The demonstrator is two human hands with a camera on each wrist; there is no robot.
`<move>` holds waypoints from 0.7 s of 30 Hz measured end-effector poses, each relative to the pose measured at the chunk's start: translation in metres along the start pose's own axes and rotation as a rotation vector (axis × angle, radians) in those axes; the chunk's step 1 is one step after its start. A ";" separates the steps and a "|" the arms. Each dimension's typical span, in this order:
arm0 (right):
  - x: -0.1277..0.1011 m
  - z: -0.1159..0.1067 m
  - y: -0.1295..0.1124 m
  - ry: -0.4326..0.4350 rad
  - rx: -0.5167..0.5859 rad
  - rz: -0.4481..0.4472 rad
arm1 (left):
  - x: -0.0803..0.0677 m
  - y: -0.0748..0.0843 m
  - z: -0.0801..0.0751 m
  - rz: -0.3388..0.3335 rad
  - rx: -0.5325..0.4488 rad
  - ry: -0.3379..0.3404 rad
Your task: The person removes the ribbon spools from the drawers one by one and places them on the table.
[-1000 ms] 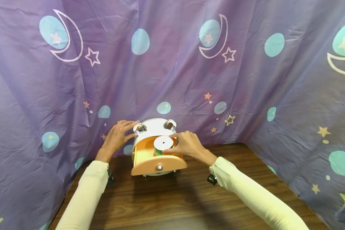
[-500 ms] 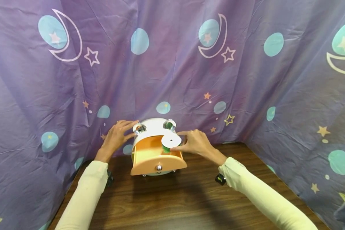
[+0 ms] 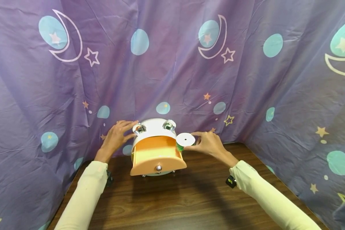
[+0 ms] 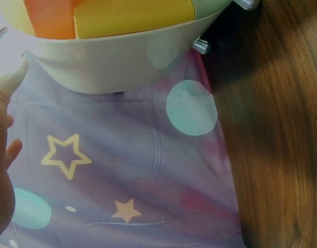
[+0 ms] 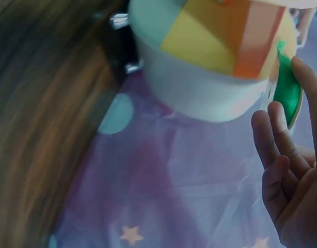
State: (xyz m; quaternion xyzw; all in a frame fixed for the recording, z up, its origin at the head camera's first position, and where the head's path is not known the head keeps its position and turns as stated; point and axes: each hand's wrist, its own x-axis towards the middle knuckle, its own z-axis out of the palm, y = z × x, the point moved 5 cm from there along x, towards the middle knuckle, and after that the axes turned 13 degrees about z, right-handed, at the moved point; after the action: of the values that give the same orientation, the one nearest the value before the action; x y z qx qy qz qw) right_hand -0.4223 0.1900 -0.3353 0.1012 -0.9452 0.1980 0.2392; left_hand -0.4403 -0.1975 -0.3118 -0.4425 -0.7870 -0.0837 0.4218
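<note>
A white box shaped like a twin-bell alarm clock (image 3: pixel 154 127) stands on the table at the backdrop. Its orange drawer (image 3: pixel 172 164), with a round silver knob (image 3: pixel 159 168), is pulled out and nothing shows inside. My left hand (image 3: pixel 114 138) is at the box's upper left, fingertips by the left silver bell (image 3: pixel 139 128) and thumb at the side. Just right of the drawer, my right hand (image 3: pixel 209 143) pinches a spool of green ribbon (image 3: pixel 185 139) between thumb and fingers, its white end face upward. The right wrist view shows the green ribbon (image 5: pixel 287 93) wound on it.
Dark wood table (image 3: pixel 155 204) spreads in front of the box and to both sides. A purple cloth (image 3: pixel 178 80) with moons and stars hangs behind and at the sides, close to the back of the box.
My right hand has carried the ribbon spool rightward, from over the open drawer to beyond the drawer's right side. My left hand and the box have stayed in place.
</note>
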 end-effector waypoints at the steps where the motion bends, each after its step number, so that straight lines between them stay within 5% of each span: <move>1: -0.001 0.002 0.006 -0.004 0.000 0.014 | 0.000 0.000 0.000 0.001 0.000 0.001; 21: -0.027 0.049 0.101 -0.073 -0.023 0.194 | 0.000 0.001 -0.001 -0.017 -0.014 -0.005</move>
State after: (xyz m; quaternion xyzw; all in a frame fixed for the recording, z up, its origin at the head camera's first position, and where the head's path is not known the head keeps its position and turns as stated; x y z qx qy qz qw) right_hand -0.4485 0.2632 -0.4209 0.0134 -0.9608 0.2057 0.1854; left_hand -0.4386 -0.1973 -0.3116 -0.4389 -0.7911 -0.0916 0.4161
